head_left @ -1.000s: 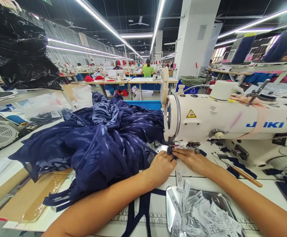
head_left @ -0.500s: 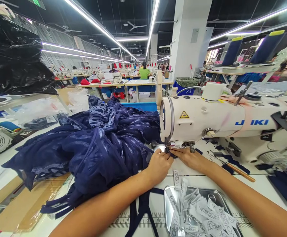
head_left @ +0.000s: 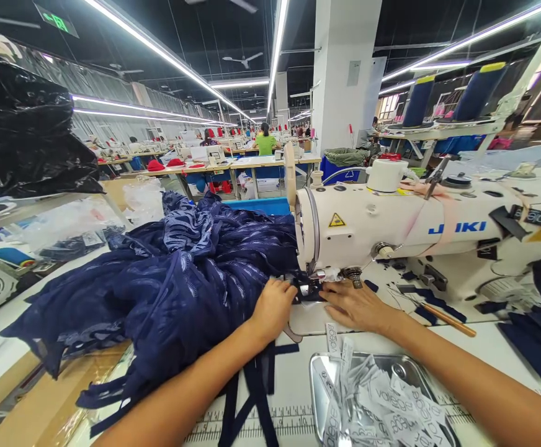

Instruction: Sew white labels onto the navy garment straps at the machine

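Observation:
A white sewing machine (head_left: 345, 226) stands in front of me, its needle end over a small stretch of dark navy fabric (head_left: 311, 292). My left hand (head_left: 274, 309) is closed on the navy fabric, left of the needle area. To the right of the presser foot, my right hand (head_left: 354, 304) rests with fingers spread on the fabric's edge and the machine bed. A big heap of sheer navy garments (head_left: 196, 261) lies left of the machine. Navy straps (head_left: 254, 397) trail over the table edge below my left wrist. The needle itself is too small to make out.
Between my forearms sits a metal tray (head_left: 317, 385) full of white printed labels (head_left: 386, 397). Thread snips or tweezers with an orange handle (head_left: 450, 320) and navy scraps (head_left: 531, 351) lie at right. Cardboard (head_left: 66, 403) is at lower left. A person (head_left: 265, 143) sits far ahead.
My left hand has moved left, away from the needle, drawing fabric and straps along. My right hand stays by the presser foot, its fingers more spread. The view has shifted slightly.

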Motion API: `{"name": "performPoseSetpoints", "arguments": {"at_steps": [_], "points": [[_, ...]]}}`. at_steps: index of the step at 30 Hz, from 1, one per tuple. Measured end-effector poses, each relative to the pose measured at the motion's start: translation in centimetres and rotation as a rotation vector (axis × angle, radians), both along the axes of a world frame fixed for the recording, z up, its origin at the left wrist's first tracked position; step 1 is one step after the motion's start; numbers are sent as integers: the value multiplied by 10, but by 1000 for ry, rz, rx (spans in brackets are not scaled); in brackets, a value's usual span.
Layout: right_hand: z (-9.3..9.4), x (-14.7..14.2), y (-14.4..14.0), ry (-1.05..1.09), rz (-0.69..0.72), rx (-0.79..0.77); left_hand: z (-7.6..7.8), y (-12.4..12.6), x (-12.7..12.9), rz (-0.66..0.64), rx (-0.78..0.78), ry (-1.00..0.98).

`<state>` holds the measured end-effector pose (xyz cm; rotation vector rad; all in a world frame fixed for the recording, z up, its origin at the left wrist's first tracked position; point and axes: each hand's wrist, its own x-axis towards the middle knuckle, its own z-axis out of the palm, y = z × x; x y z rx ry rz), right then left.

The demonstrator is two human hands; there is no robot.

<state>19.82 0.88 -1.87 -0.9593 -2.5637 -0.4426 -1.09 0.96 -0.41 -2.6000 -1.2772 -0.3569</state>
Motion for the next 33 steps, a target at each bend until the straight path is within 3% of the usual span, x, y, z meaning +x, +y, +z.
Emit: {"name": "performPoseSetpoints", "arguments": {"at_steps": [4,7,11,18,27,33], "points": [[-1,-5,-8,-2,3,-60,1,13,-1,90,-111,-167],[-2,-3,-7,10,26,-93,-2,11,2,-40,-50,-200],[-7,1,-2,80,36,-178,-4,1,6,-210,-8,-86],[-11,10,3,261,121,-306,-3,-3,8,-245,-61,32],[-1,10,-2,48,144,-103,-5,-3,6,-295,-17,15],[5,6,-7,36,138,-104,-8,-6,2,-299,0,5]]}}
